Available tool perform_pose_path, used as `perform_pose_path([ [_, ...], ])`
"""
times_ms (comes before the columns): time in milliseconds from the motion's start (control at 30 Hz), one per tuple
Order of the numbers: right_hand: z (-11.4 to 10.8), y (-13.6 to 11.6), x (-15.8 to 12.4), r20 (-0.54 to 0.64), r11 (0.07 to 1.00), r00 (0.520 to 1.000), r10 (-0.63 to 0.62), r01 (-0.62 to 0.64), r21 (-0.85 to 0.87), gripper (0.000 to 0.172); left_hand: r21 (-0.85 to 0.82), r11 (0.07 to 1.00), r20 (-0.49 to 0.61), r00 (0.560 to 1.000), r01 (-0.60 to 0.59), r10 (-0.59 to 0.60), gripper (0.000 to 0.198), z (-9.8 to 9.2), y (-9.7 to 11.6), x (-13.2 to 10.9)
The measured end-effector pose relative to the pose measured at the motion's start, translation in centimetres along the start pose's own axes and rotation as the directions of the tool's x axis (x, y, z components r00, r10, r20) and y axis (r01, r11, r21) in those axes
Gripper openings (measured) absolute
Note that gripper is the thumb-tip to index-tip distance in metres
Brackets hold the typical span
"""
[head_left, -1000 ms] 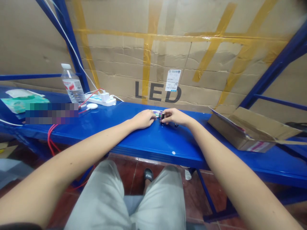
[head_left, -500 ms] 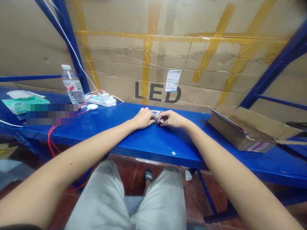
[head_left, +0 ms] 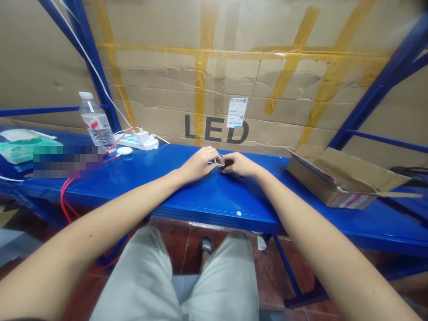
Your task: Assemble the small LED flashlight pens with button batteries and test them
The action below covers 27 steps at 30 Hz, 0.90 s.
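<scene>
My right hand [head_left: 239, 164] is closed in a pinch around a small dark cylinder with a pale round end [head_left: 223, 165], just above the blue tabletop [head_left: 214, 192]. Meeting it from the other side, the fingertips of my left hand [head_left: 200, 163] are drawn together right at the cylinder. Whether they grip it or something tiny at its end cannot be made out. Behind the fingers only slivers of thin bright sticks show; the hands cover most of them.
An open cardboard box [head_left: 344, 178] stands to the right. On the left are a water bottle [head_left: 96, 125], a power strip [head_left: 142, 141], a round white charger [head_left: 125, 151], red cables [head_left: 65, 196] and a tissue pack [head_left: 30, 149]. A large carton [head_left: 160, 89] rises behind.
My left hand has turned and moved its fingertips in to the cylinder in my right hand, covering more of the thin sticks behind. The whole view has shifted slightly.
</scene>
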State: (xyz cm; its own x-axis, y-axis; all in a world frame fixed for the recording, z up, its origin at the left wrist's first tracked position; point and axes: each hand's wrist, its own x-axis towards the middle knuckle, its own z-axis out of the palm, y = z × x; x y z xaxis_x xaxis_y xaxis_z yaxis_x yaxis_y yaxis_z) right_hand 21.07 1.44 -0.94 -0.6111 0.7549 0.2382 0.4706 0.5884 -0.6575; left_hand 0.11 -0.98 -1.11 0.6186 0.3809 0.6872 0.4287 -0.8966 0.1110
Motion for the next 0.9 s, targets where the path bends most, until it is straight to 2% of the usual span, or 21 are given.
perform_pose_path([
  [100, 0.17, -0.59, -0.11, 0.009, 0.999, 1.000, -0.015, 0.014, 0.044, 0.017, 0.007, 0.999, 0.023, 0.999, -0.039, 0.039, 0.006, 0.33, 0.12, -0.01],
  [233, 0.35, -0.87, -0.14, -0.001, 0.998, 1.000, -0.023, 0.023, 0.062, 0.017, -0.016, 0.998, -0.010, 0.998, -0.062, 0.062, 0.007, 0.58, 0.00, -0.02],
  [367, 0.43, -0.57, -0.01, -0.005, 0.998, 0.999, -0.033, 0.034, 0.062, 0.016, -0.027, 0.999, -0.041, 0.998, -0.038, 0.037, 0.008, 0.49, 0.02, 0.01],
  [733, 0.22, -0.23, -0.06, -0.026, 0.995, 0.999, 0.027, -0.025, 0.095, 0.017, -0.112, 0.994, 0.047, 0.999, 0.017, -0.012, 0.009, 0.77, -0.49, -0.21],
  [900, 0.27, 0.04, -0.02, -0.047, 0.989, 0.997, 0.063, -0.056, 0.140, 0.017, -0.056, 0.996, -0.010, 0.997, 0.072, -0.073, 0.013, 0.63, -0.66, -0.22],
])
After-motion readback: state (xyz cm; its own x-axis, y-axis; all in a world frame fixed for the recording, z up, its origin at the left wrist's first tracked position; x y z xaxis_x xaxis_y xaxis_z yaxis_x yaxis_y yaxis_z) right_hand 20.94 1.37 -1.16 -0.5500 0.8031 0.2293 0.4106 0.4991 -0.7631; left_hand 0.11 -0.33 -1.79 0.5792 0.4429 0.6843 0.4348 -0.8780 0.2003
